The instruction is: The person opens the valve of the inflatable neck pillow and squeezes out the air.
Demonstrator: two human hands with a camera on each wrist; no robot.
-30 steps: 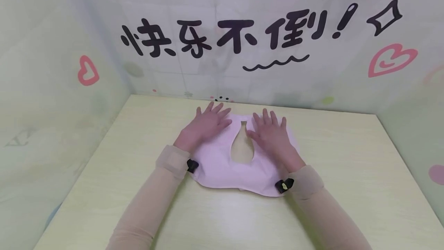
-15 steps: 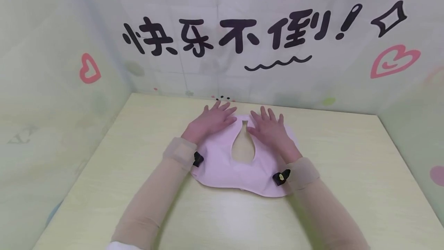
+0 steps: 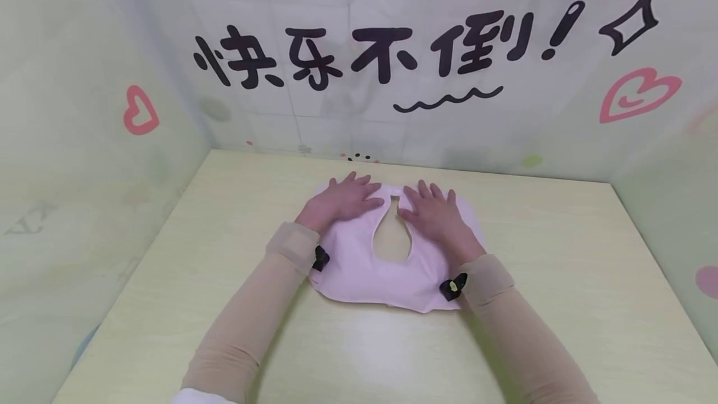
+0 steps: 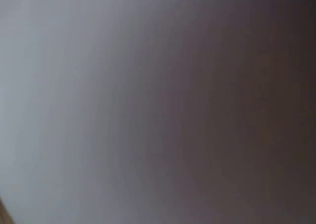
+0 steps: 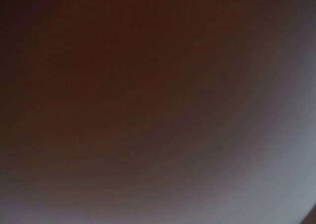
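A light pink bib [image 3: 370,279] lies spread on the table, with a teardrop-shaped opening in its middle that narrows to a slit near the far edge. Both hands rest on its far part, one on each side of the opening. The left hand [image 3: 349,197] lies palm down with its fingers straight and a little spread. Across the slit, the right hand [image 3: 436,209] also presses flat, its thumb at the opening's edge. Both wrist views are dark and blurred, filled by something very close to the lens, so the palms' undersides stay hidden.
The pale wooden table [image 3: 561,279] extends around the bib on all sides. Behind it stands a white printed backdrop [image 3: 348,98] with large dark characters, and further printed sheets close off the left and right sides. Small black wrist cameras [image 3: 453,287] hang close over the bib.
The left hand has shifted right and inward over the bib. Most recently both hands have drawn slightly toward the person, and the bib's near right edge has crept up a little.
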